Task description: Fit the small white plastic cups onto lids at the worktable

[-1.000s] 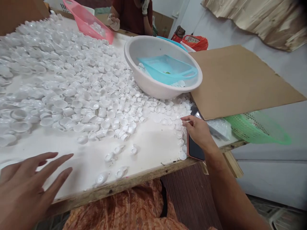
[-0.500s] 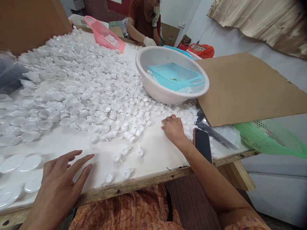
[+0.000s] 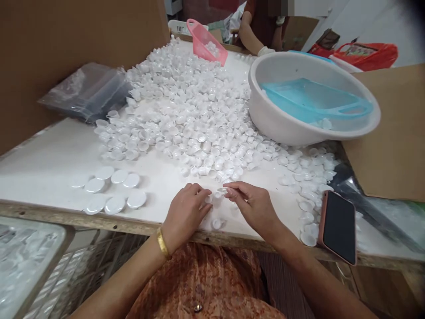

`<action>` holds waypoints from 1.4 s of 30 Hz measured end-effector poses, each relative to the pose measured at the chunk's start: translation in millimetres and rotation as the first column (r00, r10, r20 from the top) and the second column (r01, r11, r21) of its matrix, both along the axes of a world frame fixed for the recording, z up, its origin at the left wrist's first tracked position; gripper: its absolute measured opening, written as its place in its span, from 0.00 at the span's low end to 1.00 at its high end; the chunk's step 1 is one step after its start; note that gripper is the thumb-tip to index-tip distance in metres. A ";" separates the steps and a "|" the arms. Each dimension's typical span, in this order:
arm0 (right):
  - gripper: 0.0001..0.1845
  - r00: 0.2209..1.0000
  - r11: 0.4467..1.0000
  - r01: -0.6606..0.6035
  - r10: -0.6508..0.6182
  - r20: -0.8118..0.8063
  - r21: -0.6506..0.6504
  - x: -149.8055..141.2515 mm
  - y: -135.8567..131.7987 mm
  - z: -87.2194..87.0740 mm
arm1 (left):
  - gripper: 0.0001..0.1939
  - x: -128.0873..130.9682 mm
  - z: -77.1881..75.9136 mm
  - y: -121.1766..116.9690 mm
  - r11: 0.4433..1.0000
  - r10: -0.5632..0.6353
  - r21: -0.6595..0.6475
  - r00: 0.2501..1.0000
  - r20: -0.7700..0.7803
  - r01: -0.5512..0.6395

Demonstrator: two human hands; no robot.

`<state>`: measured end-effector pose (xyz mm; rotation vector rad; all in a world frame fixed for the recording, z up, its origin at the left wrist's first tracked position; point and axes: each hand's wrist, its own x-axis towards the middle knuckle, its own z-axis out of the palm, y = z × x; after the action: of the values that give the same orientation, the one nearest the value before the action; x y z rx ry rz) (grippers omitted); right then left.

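A wide heap of small white plastic caps (image 3: 195, 119) covers the white table (image 3: 49, 164). My left hand (image 3: 187, 212) rests near the table's front edge with its fingers curled over a small white cap (image 3: 208, 199). My right hand (image 3: 254, 206) is beside it, fingertips pinched on a small white piece (image 3: 222, 190). The two hands almost touch. One more loose cap (image 3: 216, 223) lies between my wrists. Several flat white round lids (image 3: 113, 190) lie in a group to the left.
A white basin (image 3: 282, 119) holding a blue scoop (image 3: 315, 99) stands at the right. A phone (image 3: 338, 226) lies at the front right edge, brown cardboard (image 3: 395, 133) behind it. Clear bags (image 3: 86, 91) at back left. A person (image 3: 259, 31) works by a pink scoop (image 3: 207, 42) across the table.
Both hands came together at the front middle of the table and closed on small caps. The view swung left, showing the flat lids and the bags.
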<state>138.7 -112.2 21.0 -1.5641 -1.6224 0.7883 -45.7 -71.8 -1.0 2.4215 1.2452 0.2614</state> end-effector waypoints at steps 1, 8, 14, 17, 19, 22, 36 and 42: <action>0.10 1.000 1.000 -0.001 0.001 -0.001 0.012 -6.0 0.9 -1.7 | 0.11 0.7 0.0 0.9 1.000 -0.002 0.028 0.998 -0.055 0.004; 0.10 0.978 0.987 -0.153 0.157 -0.134 0.042 -36.4 20.2 -12.8 | 0.14 -41.2 7.4 14.8 0.975 0.206 -0.090 0.978 0.015 -0.204; 0.08 0.940 0.947 -0.265 0.296 -0.171 0.180 -66.1 38.3 -19.2 | 0.18 -46.4 22.7 15.1 0.784 0.525 -0.527 0.803 0.282 -0.327; 0.07 0.947 0.931 -0.277 0.306 -0.094 0.237 -67.4 39.8 -25.7 | 0.16 -42.3 19.7 15.2 0.671 0.659 -0.668 0.672 0.338 -0.323; 0.08 0.949 0.920 -0.302 0.314 -0.009 0.249 -63.9 37.5 -32.7 | 0.15 -41.7 13.8 15.0 0.633 0.697 -0.705 0.631 0.339 -0.321; 0.10 0.939 0.903 -0.345 0.331 0.096 0.256 -58.6 32.0 -43.0 | 0.15 -41.1 3.5 14.0 0.610 0.697 -0.739 0.637 0.330 -0.285; 0.13 0.926 0.899 -0.376 0.362 0.104 0.226 -54.9 26.5 -48.5 | 0.11 -37.7 -4.7 14.4 0.660 0.621 -0.680 0.742 0.254 -0.320; 0.30 0.930 0.922 -0.368 0.366 0.041 0.116 -56.2 25.3 -49.5 | 0.07 -30.9 2.9 17.6 0.635 0.614 -0.695 0.767 0.188 -0.337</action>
<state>82.5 -87.0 -28.5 -1.1979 -1.9715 0.8505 -76.6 -54.2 1.9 1.3256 1.4679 0.4058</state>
